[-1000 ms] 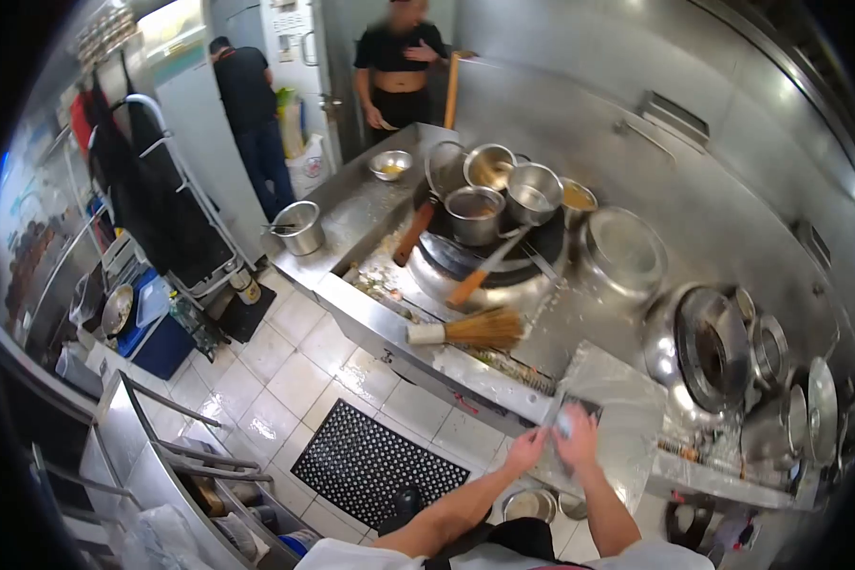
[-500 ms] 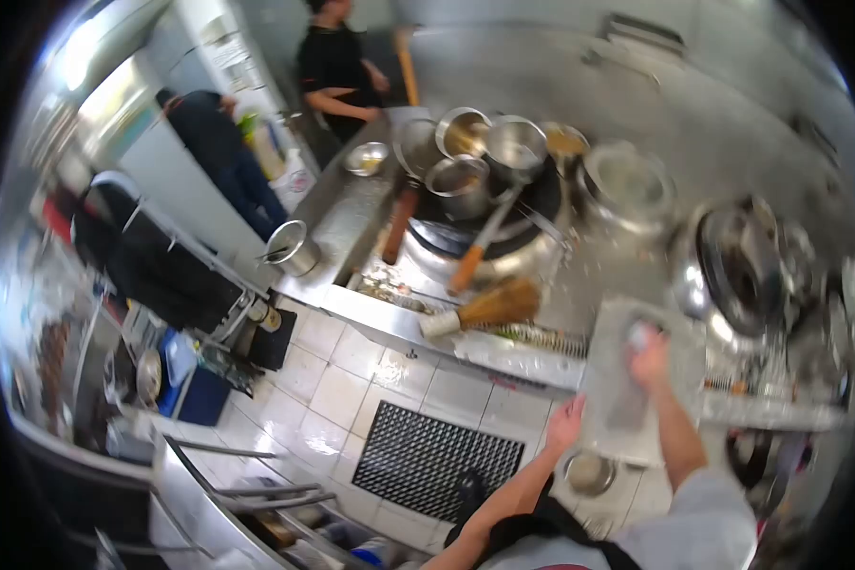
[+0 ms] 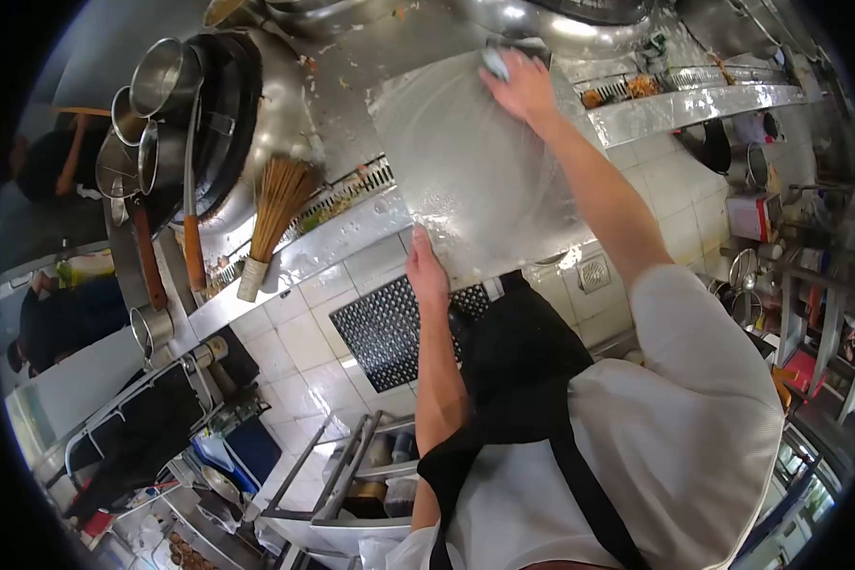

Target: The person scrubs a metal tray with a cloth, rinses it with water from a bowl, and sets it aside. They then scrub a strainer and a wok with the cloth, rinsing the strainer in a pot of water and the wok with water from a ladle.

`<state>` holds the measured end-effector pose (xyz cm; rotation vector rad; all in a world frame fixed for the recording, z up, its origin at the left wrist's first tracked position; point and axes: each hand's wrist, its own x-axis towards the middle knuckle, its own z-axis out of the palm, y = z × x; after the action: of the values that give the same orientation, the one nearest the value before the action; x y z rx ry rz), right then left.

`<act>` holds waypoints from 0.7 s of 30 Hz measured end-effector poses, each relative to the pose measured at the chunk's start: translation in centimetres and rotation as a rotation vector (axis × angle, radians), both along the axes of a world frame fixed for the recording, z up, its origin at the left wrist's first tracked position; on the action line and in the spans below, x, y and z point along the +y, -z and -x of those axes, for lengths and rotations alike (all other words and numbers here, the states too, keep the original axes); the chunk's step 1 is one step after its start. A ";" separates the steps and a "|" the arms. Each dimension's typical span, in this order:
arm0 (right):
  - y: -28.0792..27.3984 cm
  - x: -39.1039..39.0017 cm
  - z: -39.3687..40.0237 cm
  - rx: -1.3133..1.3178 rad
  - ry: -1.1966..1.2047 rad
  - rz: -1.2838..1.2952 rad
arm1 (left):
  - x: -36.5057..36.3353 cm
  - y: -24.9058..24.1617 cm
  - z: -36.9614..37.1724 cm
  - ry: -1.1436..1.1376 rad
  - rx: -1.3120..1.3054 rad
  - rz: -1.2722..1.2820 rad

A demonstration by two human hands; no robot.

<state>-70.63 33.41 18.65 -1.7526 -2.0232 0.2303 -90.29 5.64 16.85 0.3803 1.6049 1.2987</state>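
Observation:
A flat, wet metal sheet (image 3: 465, 171) with soapy streaks lies tilted in front of me, its far part over the steel cooking range. My left hand (image 3: 426, 271) grips its near left edge, thumb up along the rim and the other fingers hidden. Near the far right edge, my right hand (image 3: 525, 92) is closed around a pale, whitish-blue pad (image 3: 494, 64) pressed to the sheet. The pad looks like a sponge, mostly covered by the fingers. A bamboo wok brush (image 3: 280, 204) lies on the range's front ledge, left of the sheet.
Steel pots (image 3: 166, 78) and long wooden-handled tools (image 3: 193, 249) sit in a dark wok at left. A drain grate (image 3: 351, 188) with food scraps runs along the range front. Below are a black rubber mat (image 3: 375, 332) and a metal rack (image 3: 342, 465). Two people are at far left.
My view has swung right and closer to the sheet. The right hand with the pad has moved to the sheet's far edge. My left hand has come onto the near left edge.

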 end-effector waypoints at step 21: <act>-0.2 -0.4 6.8 0.224 -0.384 0.017 | 0.2 -4.9 -0.5 0.064 0.164 0.178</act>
<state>-77.44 33.01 18.85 -1.2670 -2.1741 0.5393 -89.82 5.84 21.76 0.4334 1.8149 1.0895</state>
